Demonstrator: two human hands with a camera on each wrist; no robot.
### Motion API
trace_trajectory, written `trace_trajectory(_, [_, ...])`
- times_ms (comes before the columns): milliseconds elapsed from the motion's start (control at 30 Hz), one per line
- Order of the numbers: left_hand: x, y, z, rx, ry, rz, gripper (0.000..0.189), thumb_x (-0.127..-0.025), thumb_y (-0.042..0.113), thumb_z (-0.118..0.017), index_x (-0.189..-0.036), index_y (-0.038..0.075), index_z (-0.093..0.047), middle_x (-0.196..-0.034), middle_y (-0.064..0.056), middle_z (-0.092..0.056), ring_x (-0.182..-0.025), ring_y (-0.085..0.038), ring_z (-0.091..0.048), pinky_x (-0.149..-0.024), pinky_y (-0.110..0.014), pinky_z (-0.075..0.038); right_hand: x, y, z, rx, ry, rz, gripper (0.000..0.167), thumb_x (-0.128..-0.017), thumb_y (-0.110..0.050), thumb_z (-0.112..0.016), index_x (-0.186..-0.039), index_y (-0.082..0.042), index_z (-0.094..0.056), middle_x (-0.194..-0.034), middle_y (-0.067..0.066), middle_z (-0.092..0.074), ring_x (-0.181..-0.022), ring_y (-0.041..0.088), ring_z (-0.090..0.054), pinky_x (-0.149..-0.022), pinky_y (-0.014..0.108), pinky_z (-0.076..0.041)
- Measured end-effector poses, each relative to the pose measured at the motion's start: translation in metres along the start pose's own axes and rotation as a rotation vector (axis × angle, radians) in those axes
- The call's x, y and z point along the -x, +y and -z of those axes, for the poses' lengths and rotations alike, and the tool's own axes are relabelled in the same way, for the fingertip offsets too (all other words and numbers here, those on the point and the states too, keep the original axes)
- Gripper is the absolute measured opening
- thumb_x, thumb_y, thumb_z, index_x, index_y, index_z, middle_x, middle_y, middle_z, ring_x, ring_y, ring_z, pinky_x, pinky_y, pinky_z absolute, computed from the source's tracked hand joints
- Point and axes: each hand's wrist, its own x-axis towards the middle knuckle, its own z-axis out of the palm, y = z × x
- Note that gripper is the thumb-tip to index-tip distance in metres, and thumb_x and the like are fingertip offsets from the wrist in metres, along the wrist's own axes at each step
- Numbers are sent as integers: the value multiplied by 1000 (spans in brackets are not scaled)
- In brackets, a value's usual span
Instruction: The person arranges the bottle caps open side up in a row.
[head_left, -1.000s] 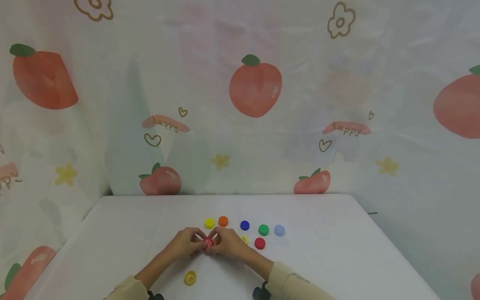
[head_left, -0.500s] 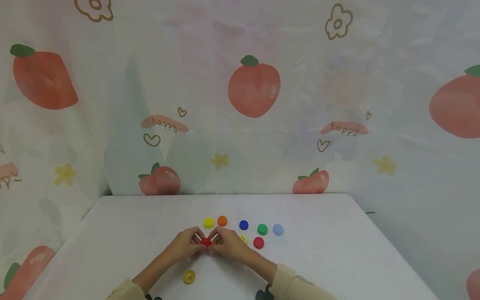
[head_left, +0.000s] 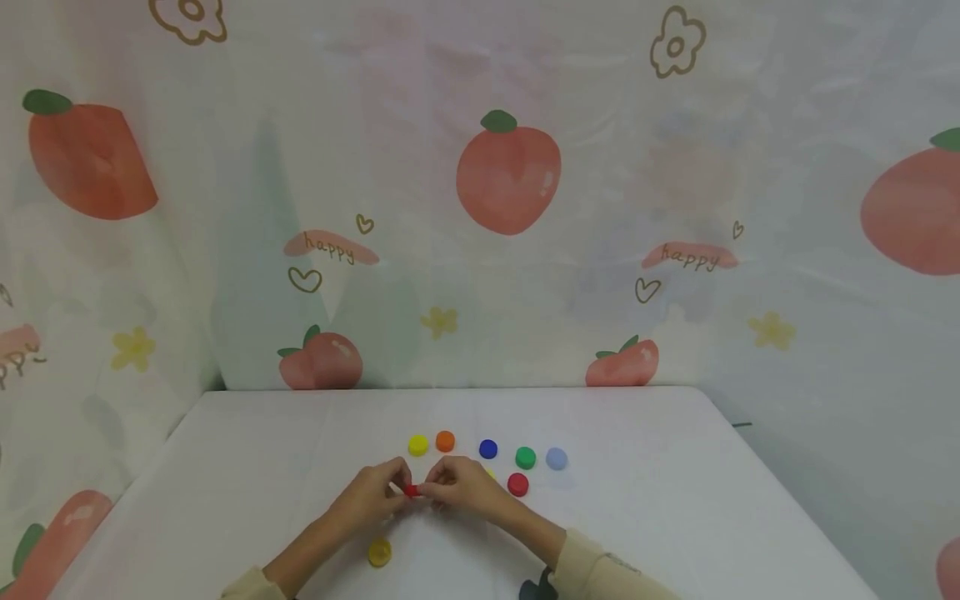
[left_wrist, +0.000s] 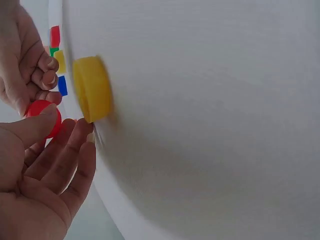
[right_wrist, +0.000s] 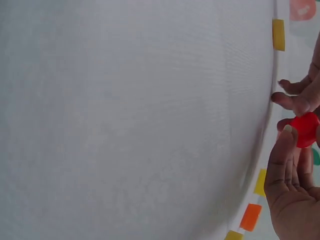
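Note:
A small red bottle cap is held low over the white table between both hands. My left hand pinches it, and the thumb lies across its face in the left wrist view, where the red cap looks round. My right hand meets it from the other side, its fingertips gripping the edge. In the right wrist view the red cap sits between the fingertips of the right hand and the left hand. A yellow cap lies nearer the body, close to the left forearm.
Beyond the hands lie a yellow cap, an orange cap, a dark blue cap, a green cap, a light blue cap and a red cap. Another yellow cap is mostly hidden behind the right hand. A fruit-print curtain backs the table.
The red cap between the hands has turned, from a round face with pale marks to a narrow edge in the head view. My right hand has shifted slightly right; the other caps stay put.

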Motion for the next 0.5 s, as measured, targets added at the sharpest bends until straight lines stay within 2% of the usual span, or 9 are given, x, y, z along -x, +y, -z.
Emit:
trace_trajectory(100, [3,1,-1,-57,-1,-45,21,-82,2,-70,-87,13,-54,-86,6,-62,-74,-12,-60,-65,-28,-51,1,1,1,-20,-18,1,23,-87,-22,-69,-100,-5,-63,-78,0,-66,-67,17,-64,-64,25,-53])
trace_trajectory(233, [5,1,-2,-85,6,-83,21,-81,2,-71,-87,13,-54,-85,8,-63,-73,-12,-60,-66,-28,-51,2,1,2,-6,-52,10,31,-88,-24,-68,-110,-3,-65,-79,-1,-67,-67,17,-64,-65,24,-53])
trace_trajectory(500, [5,-2,-3,-100,-14,-125,21,-80,6,-74,-88,15,-57,-84,10,-63,-78,-11,-63,-70,-27,-52,8,2,2,25,-106,26,25,-89,-22,-66,-108,-6,-70,-82,-3,-68,-69,15,-64,-67,23,-52])
